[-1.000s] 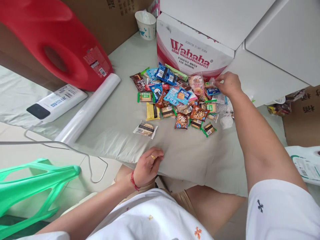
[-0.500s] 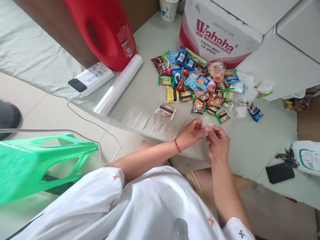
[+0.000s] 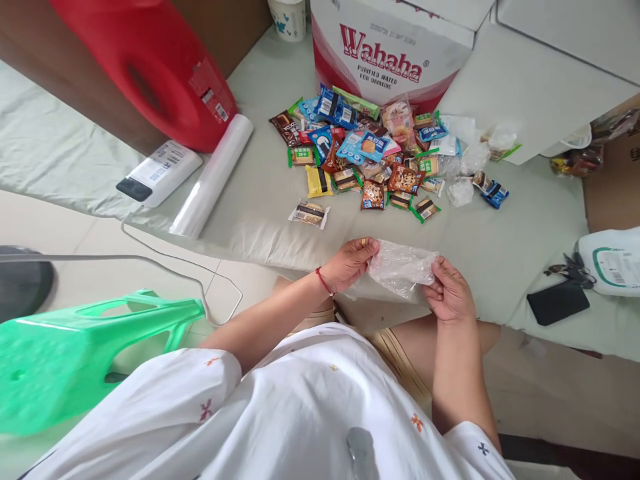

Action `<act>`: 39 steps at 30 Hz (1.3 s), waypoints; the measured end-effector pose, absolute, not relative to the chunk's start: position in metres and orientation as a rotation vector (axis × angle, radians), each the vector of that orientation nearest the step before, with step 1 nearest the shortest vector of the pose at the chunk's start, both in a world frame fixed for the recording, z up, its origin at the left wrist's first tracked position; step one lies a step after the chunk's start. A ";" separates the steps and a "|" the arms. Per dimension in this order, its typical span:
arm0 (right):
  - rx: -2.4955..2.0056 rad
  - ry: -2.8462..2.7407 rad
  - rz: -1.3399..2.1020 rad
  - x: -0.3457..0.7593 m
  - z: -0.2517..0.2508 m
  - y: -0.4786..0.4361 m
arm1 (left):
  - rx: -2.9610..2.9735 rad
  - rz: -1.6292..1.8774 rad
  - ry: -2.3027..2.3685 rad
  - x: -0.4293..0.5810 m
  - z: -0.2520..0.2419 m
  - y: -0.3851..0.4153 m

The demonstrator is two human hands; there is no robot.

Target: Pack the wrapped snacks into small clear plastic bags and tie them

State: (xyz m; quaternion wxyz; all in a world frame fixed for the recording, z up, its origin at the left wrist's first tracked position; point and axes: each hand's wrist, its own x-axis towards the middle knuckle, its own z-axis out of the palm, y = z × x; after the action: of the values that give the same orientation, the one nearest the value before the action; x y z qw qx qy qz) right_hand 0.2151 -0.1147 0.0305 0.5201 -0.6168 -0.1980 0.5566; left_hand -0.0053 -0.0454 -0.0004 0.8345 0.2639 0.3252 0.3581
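A clear plastic bag [image 3: 401, 267] is stretched between my two hands just above the near edge of the pale green sheet [image 3: 260, 207]. My left hand [image 3: 350, 262], with a ring and a red wrist string, pinches the bag's left end. The bag's right end is gripped by my right hand [image 3: 450, 293]. Farther back lies a pile of small wrapped snacks [image 3: 370, 160] in blue, brown, yellow and green wrappers. One snack packet [image 3: 309, 214] lies apart, closest to my left hand.
Behind the pile stands a white and red Wahaha carton [image 3: 385, 53]. On the left are a red jug [image 3: 150, 60], a roll of clear film [image 3: 213, 175] and a white device [image 3: 157, 172]. A paper cup [image 3: 288, 16], green stool [image 3: 75, 360], black wallet [image 3: 557, 303].
My right hand came back from the snack pile holding the clear bag. Both hands met at the sheet's near edge, then spread apart, pulling the bag out flat.
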 end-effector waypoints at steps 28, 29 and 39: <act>-1.601 -0.806 1.007 0.191 0.018 -0.142 | 0.930 0.950 1.090 0.019 0.002 -0.061; -1.570 -0.720 1.085 0.193 0.015 -0.144 | 0.867 0.971 1.081 0.017 0.000 -0.061; -1.472 -0.705 1.166 0.182 0.027 -0.138 | 0.946 0.932 1.000 0.012 0.002 -0.071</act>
State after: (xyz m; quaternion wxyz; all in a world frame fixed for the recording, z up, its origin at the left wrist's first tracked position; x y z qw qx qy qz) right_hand 0.1815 -0.1383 0.0272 0.5377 -0.6187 -0.2964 0.4900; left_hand 0.0122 -0.0712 0.0016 0.6741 0.4202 0.4443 0.4142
